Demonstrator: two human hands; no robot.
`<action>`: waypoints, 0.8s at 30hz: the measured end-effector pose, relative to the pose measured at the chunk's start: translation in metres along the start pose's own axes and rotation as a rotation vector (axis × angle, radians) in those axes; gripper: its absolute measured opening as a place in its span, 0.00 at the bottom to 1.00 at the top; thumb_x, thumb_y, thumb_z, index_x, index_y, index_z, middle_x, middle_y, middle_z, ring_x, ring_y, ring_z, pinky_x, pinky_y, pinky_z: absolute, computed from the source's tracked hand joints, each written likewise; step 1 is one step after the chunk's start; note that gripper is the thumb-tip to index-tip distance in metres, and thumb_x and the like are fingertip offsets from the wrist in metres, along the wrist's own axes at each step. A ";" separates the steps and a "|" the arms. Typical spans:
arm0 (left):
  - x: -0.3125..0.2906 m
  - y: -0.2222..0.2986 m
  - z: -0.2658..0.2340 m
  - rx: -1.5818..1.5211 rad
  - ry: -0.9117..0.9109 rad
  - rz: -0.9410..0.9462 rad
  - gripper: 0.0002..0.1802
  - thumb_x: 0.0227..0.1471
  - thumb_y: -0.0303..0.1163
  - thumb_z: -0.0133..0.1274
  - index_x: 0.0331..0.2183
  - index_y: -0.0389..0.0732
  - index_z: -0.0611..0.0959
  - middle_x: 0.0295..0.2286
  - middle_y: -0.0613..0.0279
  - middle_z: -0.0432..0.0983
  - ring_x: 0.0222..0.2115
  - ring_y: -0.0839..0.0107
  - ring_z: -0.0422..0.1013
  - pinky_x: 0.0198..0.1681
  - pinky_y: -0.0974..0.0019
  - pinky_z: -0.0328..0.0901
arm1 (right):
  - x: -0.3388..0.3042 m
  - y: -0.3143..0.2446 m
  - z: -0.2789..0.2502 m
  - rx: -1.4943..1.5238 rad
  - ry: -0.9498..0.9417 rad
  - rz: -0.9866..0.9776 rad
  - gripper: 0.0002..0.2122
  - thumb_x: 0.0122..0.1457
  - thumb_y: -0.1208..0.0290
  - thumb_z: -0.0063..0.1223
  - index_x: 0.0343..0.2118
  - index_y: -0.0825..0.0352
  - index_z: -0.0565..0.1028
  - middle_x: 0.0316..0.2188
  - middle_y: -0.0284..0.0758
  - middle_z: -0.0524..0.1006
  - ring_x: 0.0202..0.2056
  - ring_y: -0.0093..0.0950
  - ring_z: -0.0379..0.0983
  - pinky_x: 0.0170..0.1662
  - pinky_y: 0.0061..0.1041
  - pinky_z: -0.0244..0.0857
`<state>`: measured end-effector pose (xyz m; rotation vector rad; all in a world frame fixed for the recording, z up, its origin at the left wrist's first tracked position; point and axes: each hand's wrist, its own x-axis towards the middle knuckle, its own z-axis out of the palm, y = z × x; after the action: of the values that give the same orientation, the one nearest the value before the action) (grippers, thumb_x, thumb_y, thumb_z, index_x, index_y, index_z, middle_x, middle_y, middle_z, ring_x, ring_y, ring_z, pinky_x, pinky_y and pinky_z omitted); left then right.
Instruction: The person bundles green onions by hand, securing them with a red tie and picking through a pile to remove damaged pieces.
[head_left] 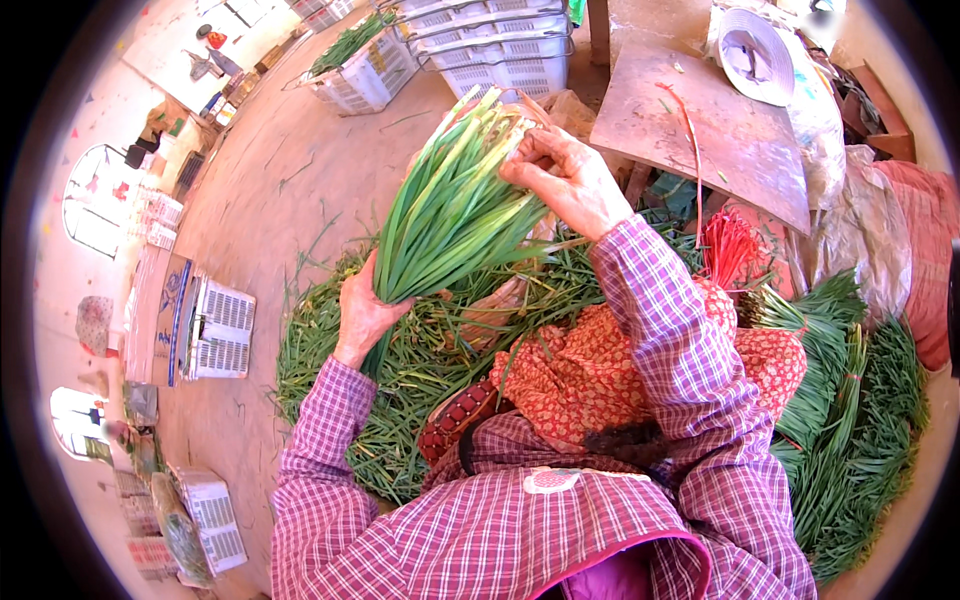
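Note:
A thick bunch of garlic chives (455, 205) is held up in front of me, its pale stem ends toward the top and its green leaves hanging down to the left. My left hand (368, 312) is closed around the leafy lower part. At the pale ends, my right hand (568, 178) has thumb and forefinger pinched together against the bunch's right side; what lies between them is too small to make out. Beneath both hands spreads a heap of loose chive leaves (400, 440). Tied chive bundles (825, 400) lie piled on my right.
A worn board (700, 140) stands at the upper right with a pale hat (756, 57) and a red strip on it. Red ties (733, 248) hang by my knee. Stacked white crates (500, 60) are at the back, more crates (222, 328) to the left.

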<state>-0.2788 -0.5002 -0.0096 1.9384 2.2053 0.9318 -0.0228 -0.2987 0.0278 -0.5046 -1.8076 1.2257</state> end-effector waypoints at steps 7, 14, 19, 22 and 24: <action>0.001 0.002 -0.001 0.081 -0.003 0.000 0.39 0.31 0.30 0.66 0.51 0.40 0.73 0.33 0.51 0.81 0.34 0.54 0.78 0.38 0.60 0.71 | -0.018 -0.002 0.001 0.190 -0.020 0.012 0.09 0.53 0.73 0.58 0.33 0.72 0.74 0.25 0.31 0.72 0.31 0.18 0.69 0.36 0.22 0.66; -0.001 0.002 -0.001 0.053 -0.057 0.025 0.41 0.31 0.29 0.66 0.52 0.39 0.72 0.34 0.52 0.81 0.36 0.56 0.78 0.39 0.60 0.71 | -0.021 0.010 -0.006 0.314 -0.101 0.068 0.04 0.56 0.74 0.53 0.31 0.68 0.72 0.24 0.24 0.67 0.27 0.13 0.61 0.32 0.17 0.60; -0.012 -0.016 -0.004 0.044 -0.060 0.002 0.41 0.30 0.30 0.66 0.52 0.38 0.72 0.34 0.51 0.81 0.36 0.55 0.78 0.40 0.60 0.71 | -0.015 -0.003 -0.045 0.418 0.091 0.122 0.04 0.59 0.73 0.48 0.32 0.64 0.74 0.31 0.32 0.80 0.29 0.20 0.73 0.37 0.21 0.68; -0.022 -0.037 -0.007 0.110 -0.049 -0.028 0.41 0.30 0.30 0.67 0.52 0.37 0.73 0.34 0.50 0.80 0.36 0.54 0.78 0.39 0.59 0.71 | -0.012 -0.005 -0.074 0.352 0.231 0.075 0.06 0.58 0.73 0.49 0.35 0.65 0.77 0.31 0.31 0.79 0.30 0.19 0.72 0.41 0.19 0.66; -0.024 -0.039 -0.009 0.146 -0.045 -0.039 0.41 0.30 0.31 0.67 0.51 0.37 0.73 0.34 0.50 0.80 0.36 0.54 0.78 0.39 0.59 0.71 | -0.011 -0.007 -0.079 -0.086 0.038 -0.030 0.07 0.58 0.67 0.52 0.37 0.59 0.78 0.29 0.33 0.82 0.30 0.22 0.77 0.38 0.24 0.70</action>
<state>-0.3126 -0.5266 -0.0284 1.9462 2.3363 0.7337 0.0500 -0.2675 0.0402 -0.5434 -1.8351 1.1147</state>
